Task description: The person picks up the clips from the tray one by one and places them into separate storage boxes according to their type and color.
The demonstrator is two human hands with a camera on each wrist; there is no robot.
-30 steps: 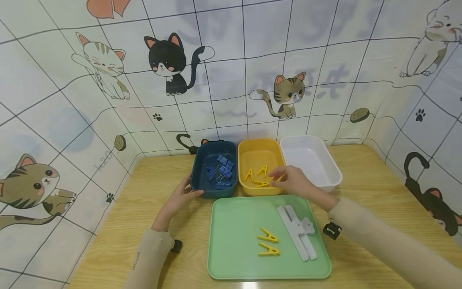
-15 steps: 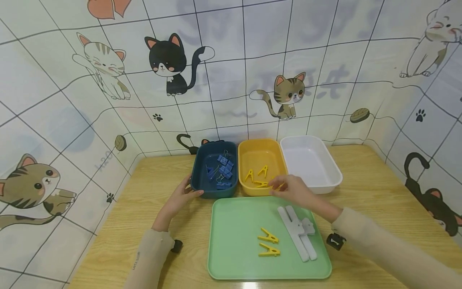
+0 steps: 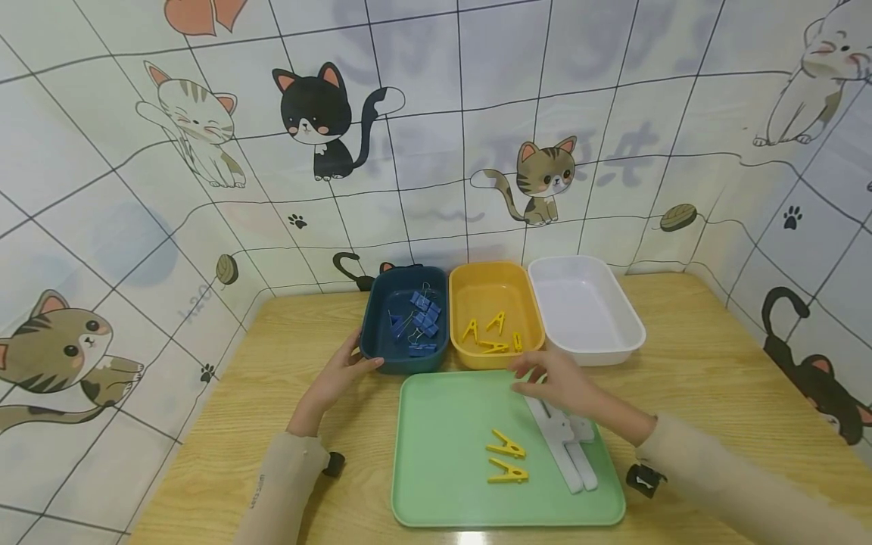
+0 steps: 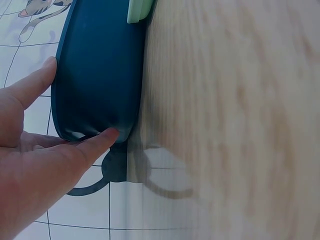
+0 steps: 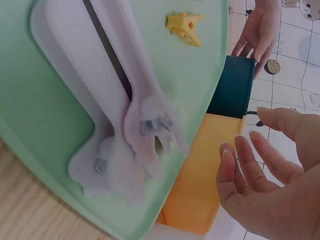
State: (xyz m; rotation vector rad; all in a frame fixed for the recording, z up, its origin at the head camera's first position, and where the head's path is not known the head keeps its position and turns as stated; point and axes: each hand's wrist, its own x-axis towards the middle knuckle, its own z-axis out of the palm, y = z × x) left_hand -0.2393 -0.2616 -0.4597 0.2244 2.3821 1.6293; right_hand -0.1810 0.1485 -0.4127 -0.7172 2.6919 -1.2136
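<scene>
Tray (image 3: 443, 446) bears white clips (image 3: 564, 433), partly hidden by right hand (image 3: 560, 382).

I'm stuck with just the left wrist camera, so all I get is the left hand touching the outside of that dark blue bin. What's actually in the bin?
Observer: Several blue binder clips lie in the dark blue bin, as the head view shows.
Operator: And the right hand, which I can't see, is it carrying anything?
Observer: No, the right wrist view shows the right hand with nothing in it.
</scene>
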